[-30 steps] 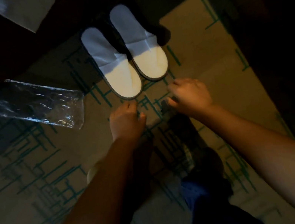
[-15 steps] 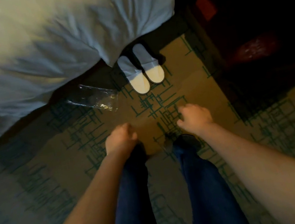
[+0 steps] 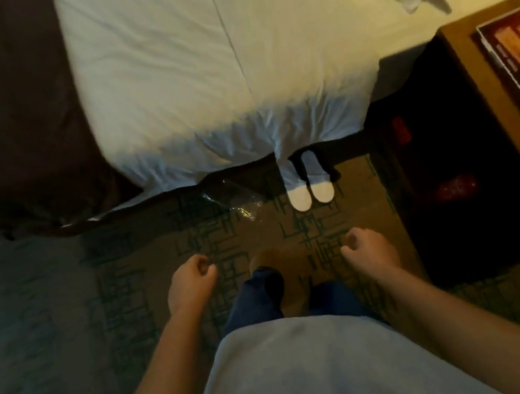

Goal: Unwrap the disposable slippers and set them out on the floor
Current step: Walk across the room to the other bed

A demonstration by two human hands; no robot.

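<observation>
left hand (image 3: 191, 285): loosely curled, empty, near side of bed (image 3: 196, 70)
wrapper (image 3: 235, 202): on carpet at bed edge
slippers (image 3: 310, 185): side by side, toes under bed edge
right hand (image 3: 369, 252): loosely curled, empty

Person in a pale grey-blue top (image 3: 315, 370), dark blue trousers (image 3: 255, 300), bare forearms without sleeves, tan footwear (image 3: 264, 259) on one foot
</observation>
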